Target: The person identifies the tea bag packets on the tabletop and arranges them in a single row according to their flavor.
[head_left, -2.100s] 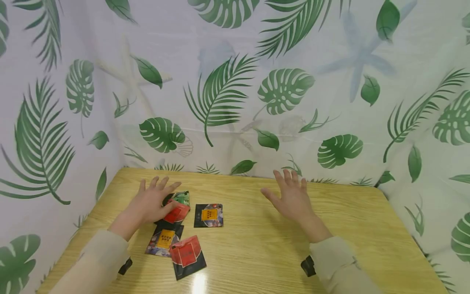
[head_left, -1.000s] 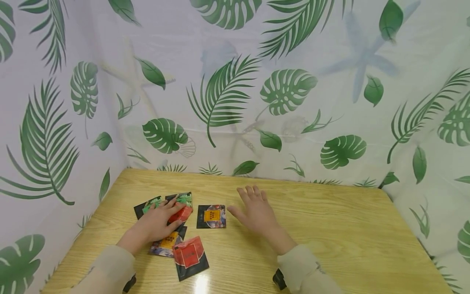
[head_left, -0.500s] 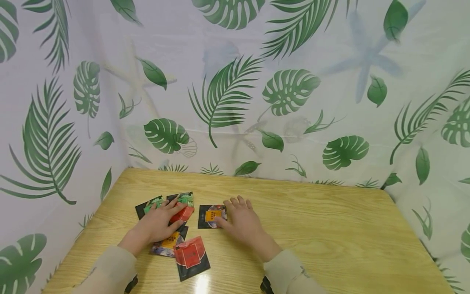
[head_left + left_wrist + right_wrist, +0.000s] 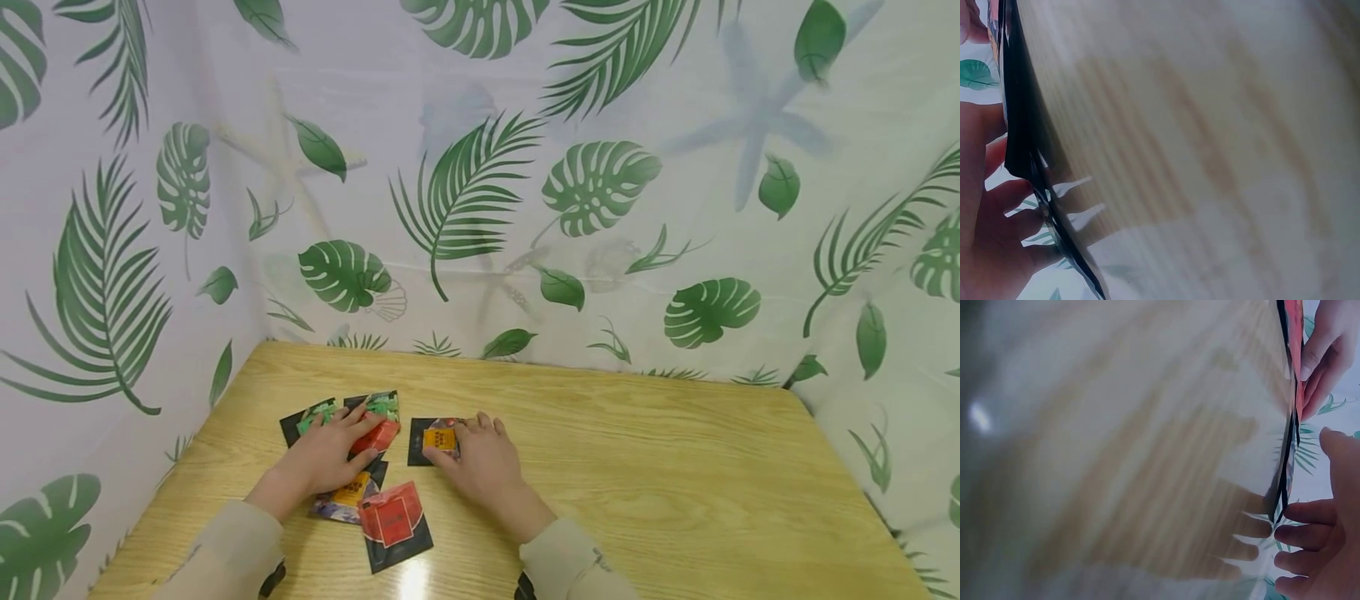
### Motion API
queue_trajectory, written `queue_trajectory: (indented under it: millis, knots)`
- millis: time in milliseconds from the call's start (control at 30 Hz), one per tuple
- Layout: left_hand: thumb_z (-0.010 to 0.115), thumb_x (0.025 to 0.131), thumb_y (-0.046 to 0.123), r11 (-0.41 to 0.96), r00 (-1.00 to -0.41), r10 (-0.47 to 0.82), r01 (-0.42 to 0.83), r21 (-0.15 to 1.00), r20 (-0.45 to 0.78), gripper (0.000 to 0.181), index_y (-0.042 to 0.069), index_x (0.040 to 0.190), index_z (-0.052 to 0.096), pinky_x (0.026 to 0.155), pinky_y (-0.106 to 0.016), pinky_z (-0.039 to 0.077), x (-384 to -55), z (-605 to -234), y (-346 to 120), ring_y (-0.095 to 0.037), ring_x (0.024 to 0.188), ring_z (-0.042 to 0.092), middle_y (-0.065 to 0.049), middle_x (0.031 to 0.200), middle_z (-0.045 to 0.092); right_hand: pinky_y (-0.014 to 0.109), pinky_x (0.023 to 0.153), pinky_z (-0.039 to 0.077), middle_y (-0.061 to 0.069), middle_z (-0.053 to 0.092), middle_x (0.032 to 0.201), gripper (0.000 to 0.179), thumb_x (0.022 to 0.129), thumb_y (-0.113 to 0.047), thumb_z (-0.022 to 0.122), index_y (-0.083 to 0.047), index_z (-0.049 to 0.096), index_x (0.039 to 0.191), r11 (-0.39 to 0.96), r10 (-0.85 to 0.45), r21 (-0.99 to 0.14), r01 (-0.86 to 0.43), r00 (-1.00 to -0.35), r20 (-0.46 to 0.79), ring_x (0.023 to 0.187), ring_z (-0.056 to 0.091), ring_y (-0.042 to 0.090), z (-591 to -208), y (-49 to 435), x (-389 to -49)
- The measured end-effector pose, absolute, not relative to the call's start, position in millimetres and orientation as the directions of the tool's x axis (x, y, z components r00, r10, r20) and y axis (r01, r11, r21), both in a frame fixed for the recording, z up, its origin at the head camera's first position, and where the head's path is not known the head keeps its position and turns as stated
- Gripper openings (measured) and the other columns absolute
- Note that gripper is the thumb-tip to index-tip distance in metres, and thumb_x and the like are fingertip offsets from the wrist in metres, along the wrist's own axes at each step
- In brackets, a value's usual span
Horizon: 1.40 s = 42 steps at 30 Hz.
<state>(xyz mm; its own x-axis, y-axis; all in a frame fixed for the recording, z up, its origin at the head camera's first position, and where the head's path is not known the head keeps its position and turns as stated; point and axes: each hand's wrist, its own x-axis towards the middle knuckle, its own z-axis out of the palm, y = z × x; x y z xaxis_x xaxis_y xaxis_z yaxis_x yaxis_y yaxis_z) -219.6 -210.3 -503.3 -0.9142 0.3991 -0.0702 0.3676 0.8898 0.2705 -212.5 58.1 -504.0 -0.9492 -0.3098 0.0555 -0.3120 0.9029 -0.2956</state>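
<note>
Flat square sachets lie on a wooden table. In the head view my left hand (image 4: 318, 457) rests spread over a loose group: two green-and-black sachets (image 4: 386, 403), a red one (image 4: 384, 435) and a purple one with an orange label (image 4: 351, 490). Its thumb and fingers lie across them, hiding parts. My right hand (image 4: 487, 468) reaches over the right end of a separate black sachet with an orange label (image 4: 438, 439). Its thumb lies above the label; in the right wrist view the straight fingers (image 4: 1307, 537) come right at the sachet's edge, thumb apart.
A red-and-black sachet (image 4: 393, 518) lies nearer the front, its corner by the purple one. The table (image 4: 675, 483) stretches out to the right. Leaf-printed cloth (image 4: 480, 317) stands behind it and along both sides.
My right hand has moved left and down from above the table onto the orange-labelled sachet's right end. My left hand first shifted towards me onto the group, then stayed there.
</note>
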Motion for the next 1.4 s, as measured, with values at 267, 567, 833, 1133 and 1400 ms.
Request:
queue_trajectory:
  millis: [267,567,833,1133,1400]
  knots:
    - [0.059,0.108,0.039,0.893,-0.918,0.390,0.357,0.275,-0.075,0.057,0.020,0.160,0.048,0.118,-0.080,0.026,-221.5,-503.4,-209.1,-0.054,0.151,0.038,-0.024,0.168,0.037,0.056,0.119,0.044,0.017,0.074,0.130,0.059,0.098,-0.051,0.072,-0.002,0.072,0.131,0.908,-0.320,-0.239,-0.344,-0.938,0.135,0.133,0.061,0.040,-507.0,57.5,-212.8]
    - [0.058,0.108,0.037,0.887,-0.912,0.403,0.367,0.279,-0.081,0.056,0.019,0.160,0.048,0.117,-0.081,0.027,-220.2,-501.6,-207.3,-0.056,0.150,0.038,-0.025,0.167,0.037,0.058,0.118,0.045,0.021,0.066,0.142,0.039,0.102,-0.018,0.067,-0.002,0.068,0.138,0.900,-0.349,-0.225,-0.374,-0.926,0.144,0.139,0.057,0.044,-505.7,60.2,-212.1]
    - [0.059,0.108,0.036,0.888,-0.913,0.396,0.353,0.296,-0.097,0.056,0.018,0.160,0.048,0.117,-0.080,0.026,-216.1,-499.6,-205.8,-0.056,0.150,0.038,-0.025,0.168,0.036,0.059,0.128,0.031,0.021,0.047,0.163,0.076,0.103,-0.056,0.061,-0.006,0.047,0.159,0.877,-0.374,-0.332,-0.347,-0.927,-0.017,0.154,0.038,0.045,-506.7,59.2,-213.0]
    - [0.058,0.108,0.036,0.891,-0.917,0.390,0.353,0.286,-0.080,0.056,0.019,0.160,0.048,0.118,-0.080,0.025,-217.2,-501.5,-206.4,-0.056,0.151,0.037,-0.025,0.168,0.036,0.062,0.130,0.022,0.022,0.036,0.169,0.067,0.108,-0.038,0.058,-0.006,0.038,0.164,0.820,-0.475,-0.392,-0.417,-0.878,-0.061,0.159,0.023,0.051,-507.2,73.8,-217.4]
    - [0.058,0.108,0.036,0.891,-0.916,0.393,0.357,0.280,-0.084,0.056,0.018,0.160,0.048,0.117,-0.081,0.025,-216.1,-501.6,-208.7,-0.056,0.150,0.039,-0.024,0.168,0.036,0.062,0.129,0.024,0.026,0.038,0.167,0.058,0.104,-0.014,0.051,0.004,0.043,0.158,0.794,-0.495,-0.413,-0.447,-0.869,-0.013,0.159,0.028,0.045,-505.6,79.5,-219.0]
